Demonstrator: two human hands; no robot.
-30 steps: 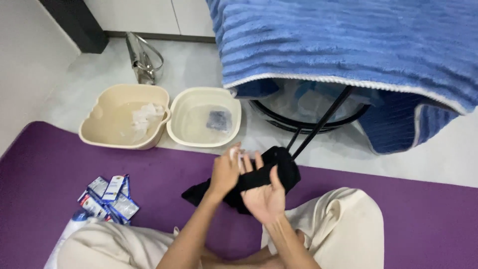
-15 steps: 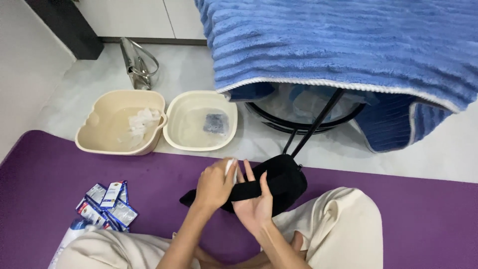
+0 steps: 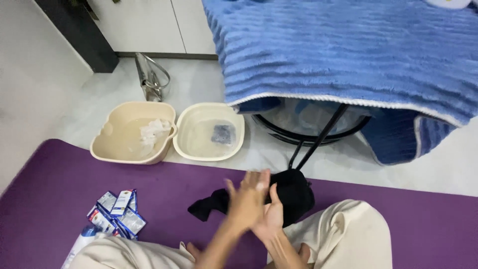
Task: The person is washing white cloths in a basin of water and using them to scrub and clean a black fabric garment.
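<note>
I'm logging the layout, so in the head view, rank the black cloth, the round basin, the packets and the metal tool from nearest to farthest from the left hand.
1. Black cloth: touching the left hand, just right of it.
2. Round basin: ahead, on the floor.
3. Packets: on the mat at left; too close to the basin's distance to rank surely.
4. Metal tool: farthest, behind the basins.

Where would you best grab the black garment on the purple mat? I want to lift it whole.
Judging by its shape, pinch the narrow end of the black garment, coming from the left: it lies bare on the purple mat, while both hands cover its bulkier middle.
</note>
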